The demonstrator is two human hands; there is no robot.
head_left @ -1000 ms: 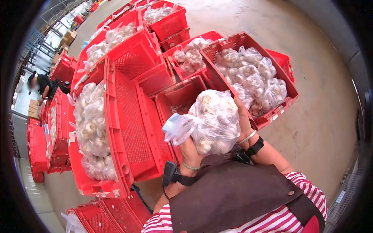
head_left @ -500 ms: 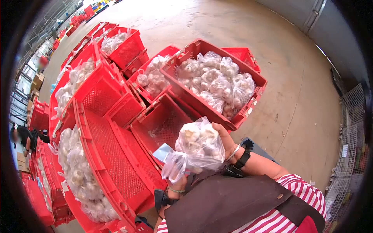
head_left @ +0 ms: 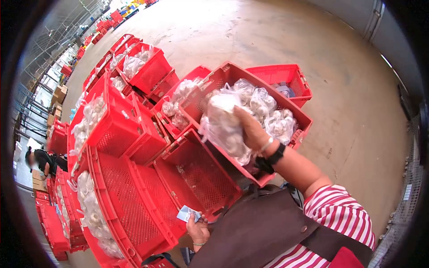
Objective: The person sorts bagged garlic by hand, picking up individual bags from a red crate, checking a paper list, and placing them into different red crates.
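My right hand (head_left: 254,130) grips a clear plastic bag of garlic (head_left: 222,117), slightly blurred, above a raised red crate (head_left: 304,126). Several similar bags of garlic (head_left: 263,103) lie inside that crate. Lower down, near my apron, my left hand (head_left: 198,228) pinches a small light-blue and white slip (head_left: 188,213) between thumb and fingers. Just beyond the slip stands a deep red crate (head_left: 203,176) with small pale flakes inside.
Red crates with bagged garlic (head_left: 91,214) stand on the left, and more stacked crates (head_left: 149,71) stand farther back. Another red crate (head_left: 286,78) sits behind the raised one. A person (head_left: 42,161) is at far left. Wire mesh (head_left: 404,201) lines the right.
My right hand has carried the bag of garlic up and forward, over the raised crate. My left hand has come off the bag and moved lower, keeping the slip.
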